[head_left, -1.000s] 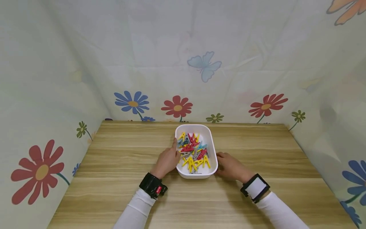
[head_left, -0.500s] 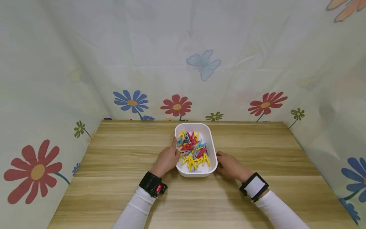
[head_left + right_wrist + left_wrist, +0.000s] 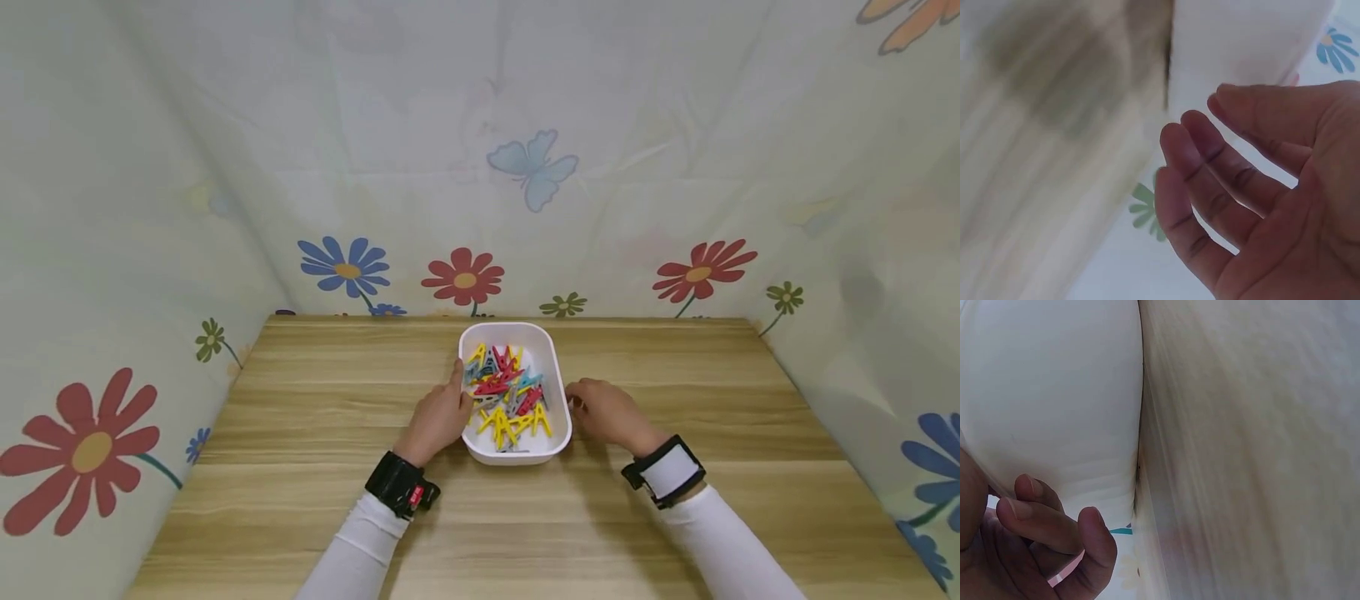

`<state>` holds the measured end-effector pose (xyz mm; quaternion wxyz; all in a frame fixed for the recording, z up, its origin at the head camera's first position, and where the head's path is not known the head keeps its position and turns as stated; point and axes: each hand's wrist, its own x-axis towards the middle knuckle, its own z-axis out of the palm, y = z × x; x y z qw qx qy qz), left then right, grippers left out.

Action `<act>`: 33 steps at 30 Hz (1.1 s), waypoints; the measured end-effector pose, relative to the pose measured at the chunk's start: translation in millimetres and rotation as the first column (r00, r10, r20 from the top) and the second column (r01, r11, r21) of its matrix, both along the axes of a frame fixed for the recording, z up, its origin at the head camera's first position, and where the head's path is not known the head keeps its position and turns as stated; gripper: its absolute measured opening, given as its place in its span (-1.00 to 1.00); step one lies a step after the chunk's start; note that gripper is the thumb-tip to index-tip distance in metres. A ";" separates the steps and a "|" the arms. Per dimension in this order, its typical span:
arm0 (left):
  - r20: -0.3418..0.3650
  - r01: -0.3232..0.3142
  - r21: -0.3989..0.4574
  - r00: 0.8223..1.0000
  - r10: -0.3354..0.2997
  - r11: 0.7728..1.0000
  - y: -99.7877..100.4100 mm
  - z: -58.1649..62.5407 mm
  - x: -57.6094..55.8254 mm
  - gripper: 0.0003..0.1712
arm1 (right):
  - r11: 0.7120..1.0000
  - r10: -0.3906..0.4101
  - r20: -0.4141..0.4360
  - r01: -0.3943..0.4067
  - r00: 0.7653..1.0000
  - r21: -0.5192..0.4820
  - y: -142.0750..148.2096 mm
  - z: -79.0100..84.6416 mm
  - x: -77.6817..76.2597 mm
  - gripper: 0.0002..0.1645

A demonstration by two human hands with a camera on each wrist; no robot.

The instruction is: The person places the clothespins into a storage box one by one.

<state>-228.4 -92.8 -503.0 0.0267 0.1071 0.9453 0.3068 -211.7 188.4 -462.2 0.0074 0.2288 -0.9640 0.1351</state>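
Observation:
A white rectangular plastic tub [image 3: 553, 367] stands on the wooden table, with several clothespins [image 3: 500, 427] in yellow, red, grey and blue piled inside. My left hand [image 3: 437, 421] holds the tub's left side, thumb over the rim and index finger along the outer wall. In the left wrist view, the other fingers [image 3: 1041, 522] curl loosely beside the tub's wall [image 3: 1054, 394]. Close to the tub's right wall is my right hand [image 3: 611, 414], holding nothing. The right wrist view shows its fingers [image 3: 1210, 169] relaxed and slightly bent; whether a fingertip touches the tub, I cannot tell.
The wooden table [image 3: 360, 367] reaches back to a pale cloth backdrop [image 3: 405, 125] printed with flowers and a butterfly. Similar cloth hangs along the left and right sides. Black straps with cameras sit on both wrists.
My right hand has shifted slightly forward along the tub's right side. The left hand, the tub and the clothespins stay in place; the head view has tilted a little.

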 end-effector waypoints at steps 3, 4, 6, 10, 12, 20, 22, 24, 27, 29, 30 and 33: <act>0.012 0.003 0.001 1.000 -0.003 1.000 -0.6 -0.5 1.1 -0.23 | 0.999 -0.045 0.018 0.045 0.999 -0.008 -1.2 10.6 -1.9 -0.77; 0.009 0.002 -0.001 1.000 -0.002 1.000 -0.6 -0.7 1.4 -0.23 | 0.998 -0.061 0.021 0.061 0.998 -0.016 -1.4 14.1 -2.0 -0.73; -0.002 -0.008 -0.008 1.000 0.008 1.000 -2.0 -0.8 1.8 -0.24 | 0.996 -0.079 0.009 0.079 0.997 -0.038 -2.8 19.6 -3.7 -0.61; -0.011 -0.023 -0.013 1.000 0.023 1.000 -4.9 -0.8 2.7 -0.24 | 0.991 -0.097 0.025 0.099 0.995 -0.092 -7.1 27.8 -4.6 -0.29; -0.005 -0.028 -0.010 1.000 0.028 1.000 -6.3 -1.0 3.2 -0.24 | 0.990 -0.079 0.067 0.086 0.995 -0.108 -10.9 29.1 -4.8 -0.14; 0.008 -0.042 0.010 0.999 0.042 0.999 -17.2 -0.6 2.3 -0.23 | 0.993 -0.010 0.101 0.021 0.995 -0.116 -30.5 32.3 -5.5 0.00; 0.008 -0.043 0.017 0.999 0.043 0.999 -21.0 0.7 0.7 -0.23 | 0.993 -0.008 0.082 0.018 0.997 -0.117 -33.8 33.7 -7.3 -0.01; 0.003 -0.052 0.035 0.999 0.052 0.998 -24.6 1.5 0.0 -0.24 | 0.990 -0.005 0.067 0.015 0.998 -0.140 -35.6 34.1 -7.5 -0.06; -0.048 -0.083 0.051 0.995 0.085 0.995 -29.6 3.7 1.2 -0.26 | 0.980 -0.017 0.068 0.030 0.998 -0.197 -36.8 30.7 -3.2 -0.14; -0.069 -0.106 0.073 0.991 0.111 0.992 -33.4 7.2 3.7 -0.28 | 0.970 -0.020 0.074 0.037 0.997 -0.239 -37.9 26.9 1.1 -0.19; -0.083 -0.113 0.071 0.989 0.119 0.991 -35.0 9.2 5.1 -0.28 | 0.966 -0.022 0.077 0.041 0.997 -0.254 -38.9 24.7 3.4 -0.20; -0.117 -0.063 0.003 0.991 0.063 0.998 -38.5 16.4 11.8 -0.23 | 0.965 -0.010 0.046 0.022 0.999 -0.262 -42.8 20.3 9.9 -0.21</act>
